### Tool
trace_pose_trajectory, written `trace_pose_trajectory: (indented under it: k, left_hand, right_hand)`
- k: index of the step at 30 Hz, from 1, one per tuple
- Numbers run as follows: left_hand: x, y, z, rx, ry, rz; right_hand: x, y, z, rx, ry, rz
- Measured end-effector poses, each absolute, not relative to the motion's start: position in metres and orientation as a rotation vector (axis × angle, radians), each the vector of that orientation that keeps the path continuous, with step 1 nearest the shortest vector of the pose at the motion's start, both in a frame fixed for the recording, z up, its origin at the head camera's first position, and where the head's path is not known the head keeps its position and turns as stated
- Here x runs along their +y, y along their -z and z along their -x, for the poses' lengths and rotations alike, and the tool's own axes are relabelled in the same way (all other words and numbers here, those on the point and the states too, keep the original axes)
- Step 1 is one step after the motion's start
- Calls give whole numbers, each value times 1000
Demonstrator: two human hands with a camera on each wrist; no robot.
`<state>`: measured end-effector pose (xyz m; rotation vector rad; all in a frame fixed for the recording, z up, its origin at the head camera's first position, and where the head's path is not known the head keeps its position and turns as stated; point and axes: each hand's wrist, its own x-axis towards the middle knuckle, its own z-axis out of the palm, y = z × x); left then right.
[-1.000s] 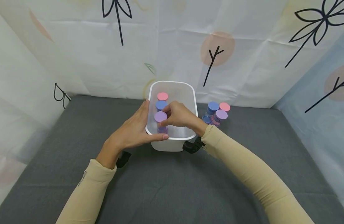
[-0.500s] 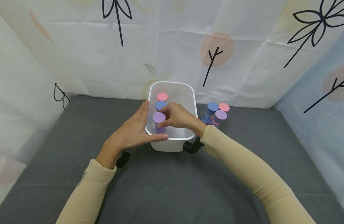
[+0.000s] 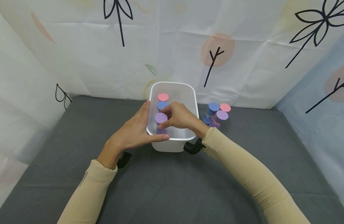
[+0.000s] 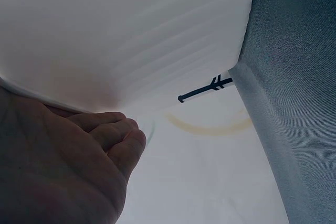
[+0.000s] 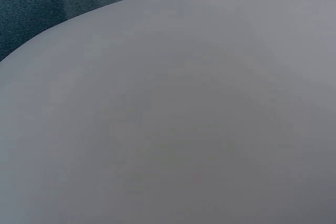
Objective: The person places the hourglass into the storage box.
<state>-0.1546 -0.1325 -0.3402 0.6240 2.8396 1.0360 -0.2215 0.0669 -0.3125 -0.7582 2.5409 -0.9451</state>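
Observation:
A white plastic bin (image 3: 178,145) stands on the table. Inside it, along the left side, small lidded jars stand in a row: a pink-lidded jar (image 3: 163,97) at the back, a blue-lidded jar (image 3: 162,105), and a purple-lidded jar (image 3: 161,117) at the front. My right hand (image 3: 180,116) reaches in over the right rim and pinches the purple-lidded jar. My left hand (image 3: 131,130) rests against the bin, its straight fingers along the left wall and its thumb across the front rim. In the left wrist view those fingers (image 4: 113,132) touch the outer wall.
Right of the bin, several jars stand close together, among them a blue-lidded one (image 3: 213,107), a pink-lidded one (image 3: 225,107) and a purple-lidded one (image 3: 221,115). A dark grey cloth (image 3: 160,186) covers the table. A patterned white curtain (image 3: 177,56) hangs behind. The bin wall fills most of the right wrist view.
The pinched purple-lidded jar shifted slightly left and toward the front of the bin within the first half second. Both hands otherwise keep nearly the same place.

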Motion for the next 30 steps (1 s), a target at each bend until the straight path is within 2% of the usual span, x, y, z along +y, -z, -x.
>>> trace_pose_trajectory:
  k: [18,30]
  left_hand:
    - [-133,340,156,2851,-1032,-639]
    - [-132,341,158,2856,-1118,-722]
  right_hand:
    - [81,304,209,2601,1160,672]
    - [112,292,185,2448,1540,649]
